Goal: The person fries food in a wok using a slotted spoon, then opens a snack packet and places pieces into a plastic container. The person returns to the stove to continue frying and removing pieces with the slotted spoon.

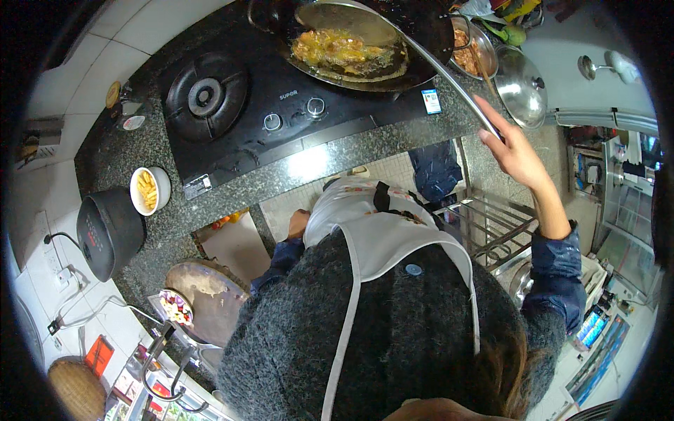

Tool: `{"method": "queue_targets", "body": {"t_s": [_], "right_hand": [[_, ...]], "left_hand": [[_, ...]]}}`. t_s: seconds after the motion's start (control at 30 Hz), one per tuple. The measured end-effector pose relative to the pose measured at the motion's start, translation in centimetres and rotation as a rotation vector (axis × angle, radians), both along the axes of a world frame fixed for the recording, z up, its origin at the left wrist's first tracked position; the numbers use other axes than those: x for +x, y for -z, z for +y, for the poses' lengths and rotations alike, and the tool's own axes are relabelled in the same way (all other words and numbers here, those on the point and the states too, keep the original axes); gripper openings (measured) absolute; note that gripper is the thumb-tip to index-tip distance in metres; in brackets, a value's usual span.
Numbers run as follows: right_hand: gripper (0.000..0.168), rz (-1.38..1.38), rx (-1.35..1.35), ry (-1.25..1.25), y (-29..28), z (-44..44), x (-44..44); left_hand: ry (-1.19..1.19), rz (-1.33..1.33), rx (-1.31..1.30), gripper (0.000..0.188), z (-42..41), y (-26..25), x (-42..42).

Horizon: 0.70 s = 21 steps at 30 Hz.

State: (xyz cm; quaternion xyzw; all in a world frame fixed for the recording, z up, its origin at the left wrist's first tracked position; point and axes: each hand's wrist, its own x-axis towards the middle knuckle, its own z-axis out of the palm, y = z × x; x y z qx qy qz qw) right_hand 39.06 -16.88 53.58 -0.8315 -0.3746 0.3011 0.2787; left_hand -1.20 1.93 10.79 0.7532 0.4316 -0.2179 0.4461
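Note:
My right hand [508,147] grips the long metal handle of a cooking utensil [439,63]. The handle runs up to the left over a black wok [433,34], and the utensil's working end is cut off at the top edge. Pieces of food [337,47] bubble in yellow oil on the wok's near side. The wok sits on the right side of a black gas hob [231,152]. My left hand [298,223] hangs low beside the white apron [337,202], fingers curled; whether it holds anything is hidden.
Right of the wok stand a metal bowl [493,60] of meat pieces with chopsticks [482,68] and a domed lid [521,87]. To the left are a bare burner [204,94], a white bowl [164,187] of cut yellow strips, a dark appliance [110,237] and a round chopping board [210,300].

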Motion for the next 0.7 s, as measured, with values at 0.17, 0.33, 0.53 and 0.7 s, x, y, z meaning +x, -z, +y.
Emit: {"method": "queue_targets", "body": {"t_s": [0.17, 0.33, 0.53, 0.7], "right_hand": [[0.054, -0.188, -0.107, -0.085, -3.8, -2.6, -1.5], [0.054, -0.279, -0.175, -0.086, -7.2, -4.3, -2.9], [0.055, -0.369, -0.279, -0.086, -10.2, -5.5, -3.7], [0.056, -0.414, -0.335, -0.137, -11.9, -6.1, -3.6]], "left_hand": [[0.292, -0.175, 0.154, 0.028, 0.2, -0.4, -0.4], [0.37, -0.206, 0.207, 0.024, 0.5, -1.2, 0.4], [0.377, -0.22, 0.202, 0.023, 1.0, -3.1, 1.3], [0.344, -0.257, 0.207, 0.022, 0.6, -3.0, 0.8]]}}
